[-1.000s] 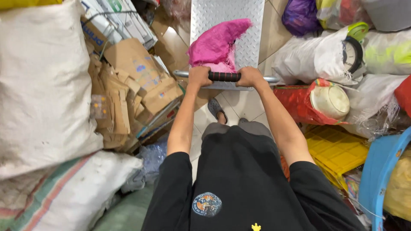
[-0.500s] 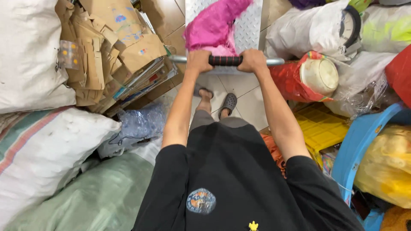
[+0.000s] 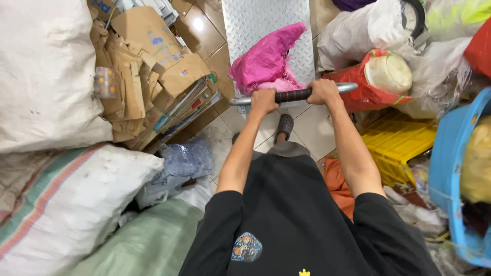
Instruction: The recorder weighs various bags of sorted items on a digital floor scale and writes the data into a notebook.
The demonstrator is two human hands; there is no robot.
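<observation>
Tiled floor (image 3: pixel 204 23), hemmed w/ sacks (image 3: pixel 46 76) at left, cardboard (image 3: pixel 138 76) upper left, blue tub (image 3: pixel 452 163) at right. Head view: cart (image 3: pixel 266 20) at top centre, pink bag (image 3: pixel 266 61) laid on its deck. Handle (image 3: pixel 291 95) is gripped by left hand (image 3: pixel 264 100) & right hand (image 3: pixel 324 92), fingers fully wrapped round the bar. Handle's long axis runs left-right; deck's long axis points to frame top. Judged best: grip kept even, cart steered straight down the gap, clear of the red bag (image 3: pixel 368 87).
</observation>
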